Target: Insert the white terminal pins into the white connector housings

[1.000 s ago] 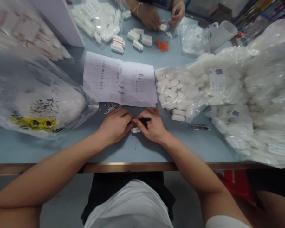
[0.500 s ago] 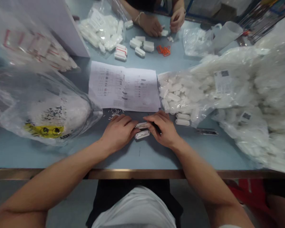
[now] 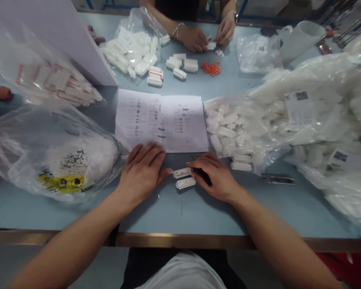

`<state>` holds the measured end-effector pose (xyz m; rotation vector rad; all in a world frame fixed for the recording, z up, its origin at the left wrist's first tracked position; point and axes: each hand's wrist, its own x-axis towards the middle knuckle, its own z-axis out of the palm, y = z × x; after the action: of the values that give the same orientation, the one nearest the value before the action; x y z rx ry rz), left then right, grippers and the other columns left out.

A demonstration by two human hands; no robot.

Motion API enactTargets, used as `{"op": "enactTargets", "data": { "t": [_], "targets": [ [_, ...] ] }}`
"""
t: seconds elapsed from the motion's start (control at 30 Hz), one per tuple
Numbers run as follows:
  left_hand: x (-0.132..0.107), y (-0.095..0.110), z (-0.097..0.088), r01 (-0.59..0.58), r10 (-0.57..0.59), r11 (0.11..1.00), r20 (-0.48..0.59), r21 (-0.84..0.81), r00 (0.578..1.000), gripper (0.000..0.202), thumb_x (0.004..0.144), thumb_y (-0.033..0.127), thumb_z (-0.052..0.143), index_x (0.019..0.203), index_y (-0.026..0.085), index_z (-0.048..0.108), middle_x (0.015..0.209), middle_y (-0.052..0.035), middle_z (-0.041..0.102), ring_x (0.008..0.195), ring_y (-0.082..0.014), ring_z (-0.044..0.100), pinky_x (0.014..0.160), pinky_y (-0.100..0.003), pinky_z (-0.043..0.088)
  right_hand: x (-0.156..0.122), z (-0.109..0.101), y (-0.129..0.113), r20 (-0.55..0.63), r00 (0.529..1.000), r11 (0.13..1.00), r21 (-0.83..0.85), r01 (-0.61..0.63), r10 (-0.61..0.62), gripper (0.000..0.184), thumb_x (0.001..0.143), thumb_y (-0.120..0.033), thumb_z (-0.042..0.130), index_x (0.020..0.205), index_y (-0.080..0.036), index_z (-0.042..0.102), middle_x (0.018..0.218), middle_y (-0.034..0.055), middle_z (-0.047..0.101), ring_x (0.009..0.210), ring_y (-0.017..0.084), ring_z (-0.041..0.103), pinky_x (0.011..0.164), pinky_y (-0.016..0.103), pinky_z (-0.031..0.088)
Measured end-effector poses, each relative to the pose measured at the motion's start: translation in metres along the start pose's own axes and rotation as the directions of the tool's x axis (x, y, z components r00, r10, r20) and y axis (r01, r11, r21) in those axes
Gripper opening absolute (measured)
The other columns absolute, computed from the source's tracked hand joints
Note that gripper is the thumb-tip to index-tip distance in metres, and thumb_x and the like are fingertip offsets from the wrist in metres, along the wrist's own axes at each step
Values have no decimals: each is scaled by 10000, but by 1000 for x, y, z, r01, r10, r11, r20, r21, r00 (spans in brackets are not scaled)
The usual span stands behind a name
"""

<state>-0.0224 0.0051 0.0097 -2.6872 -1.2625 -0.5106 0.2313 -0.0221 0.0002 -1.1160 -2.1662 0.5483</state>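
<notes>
Two white rectangular connector housings with rows of small holes lie one behind the other between my hands: a far housing [image 3: 182,173] and a near housing [image 3: 186,183]. My right hand [image 3: 218,176] pinches the right end of the far one. A slim dark object [image 3: 204,176] sits under its fingers; its kind is unclear. My left hand [image 3: 144,170] rests low over the table, fingers stretched out and slightly blurred, its thumb by the far housing's left end. The fingers hide the spot where small white bits lay. A tiny white piece [image 3: 158,196] lies nearer me.
A printed sheet [image 3: 180,138] lies beyond my hands. Bags of white parts [image 3: 237,120] fill the right, near a dark slim tool [image 3: 278,179]. A printed plastic bag [image 3: 74,168] stands left. Opposite, a co-worker's hands [image 3: 195,39] handle a white part near orange pieces [image 3: 211,68].
My left hand has let go of the far housing and moved left with its fingers spread over the small white bits. My right hand stays at the housing. The view has shifted.
</notes>
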Motion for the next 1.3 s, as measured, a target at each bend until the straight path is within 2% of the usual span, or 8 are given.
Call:
{"op": "enactTargets", "data": {
  "t": [0.17, 0.77, 0.97, 1.03, 1.13, 1.2, 1.27, 1.3],
  "targets": [
    [-3, -2, 4, -17, 18, 999, 34, -44, 999, 574, 950, 575, 525, 1222, 94, 678, 1294, -152, 695, 1251, -335, 614, 1118, -512, 399, 0, 0, -1, -20, 1000, 1000, 31, -4, 4, 217, 929, -148, 604, 1130, -232, 599, 965, 27, 732, 906, 188, 635, 843, 360, 548],
    [-6, -2, 2, -35, 39, 997, 59, -64, 998, 603, 931, 578, 550, 1243, 78, 672, 1301, -165, 687, 1248, -345, 611, 1109, -535, 422, -1, -2, -5, -16, 999, 998, 43, -40, 41, 225, 920, -150, 594, 1129, -234, 595, 963, 33, 732, 892, 196, 643, 824, 377, 556],
    [-6, -3, 4, -18, 24, 997, 80, -69, 997, 570, 937, 578, 546, 1260, 123, 664, 1332, -157, 671, 1270, -338, 598, 1129, -542, 403, -1, -1, -5, -36, 998, 998, 52, -45, 47, 238, 916, -152, 595, 1139, -235, 594, 984, 37, 731, 903, 198, 648, 834, 383, 557],
    [-7, -1, 1, -21, 24, 996, 35, -83, 999, 533, 932, 542, 583, 1268, 133, 650, 1316, -158, 678, 1258, -335, 606, 1122, -537, 409, -1, -1, -5, -39, 998, 997, 53, -47, 49, 243, 913, -153, 599, 1143, -233, 596, 979, 37, 730, 902, 197, 648, 833, 380, 557],
    [-6, 4, -15, -56, 32, 981, -125, -188, 992, 401, 906, 354, 684, 1263, 178, 638, 1198, -123, 733, 1130, -286, 671, 1029, -465, 485, 0, -2, -6, -61, 997, 997, 61, -48, 52, 247, 914, -159, 603, 1151, -230, 601, 952, 41, 724, 893, 194, 650, 816, 366, 560],
    [-4, 11, -31, -113, 59, 900, -139, -421, 989, 316, 889, 238, 687, 1204, 227, 658, 1079, -71, 759, 988, -222, 698, 904, -373, 537, 0, -2, -7, -78, 996, 996, 70, -46, 52, 249, 919, -164, 597, 1158, -231, 602, 940, 44, 718, 885, 193, 651, 796, 358, 563],
    [-2, 19, -45, -109, 179, 619, 4, -778, 984, 257, 920, 215, 623, 1173, 227, 662, 1044, -64, 759, 919, -166, 702, 845, -288, 551, 1, -2, -6, -83, 995, 996, 77, -42, 49, 255, 922, -164, 589, 1167, -233, 601, 938, 46, 714, 882, 192, 651, 787, 356, 564],
    [-3, 24, -49, -129, 298, 439, 8, -889, 955, 228, 924, 231, 615, 1146, 228, 671, 1007, -55, 766, 875, -147, 709, 817, -255, 553, 1, -2, -6, -83, 995, 996, 79, -43, 49, 260, 922, -162, 588, 1172, -234, 600, 937, 45, 713, 881, 191, 650, 784, 353, 564]
  ]
}}
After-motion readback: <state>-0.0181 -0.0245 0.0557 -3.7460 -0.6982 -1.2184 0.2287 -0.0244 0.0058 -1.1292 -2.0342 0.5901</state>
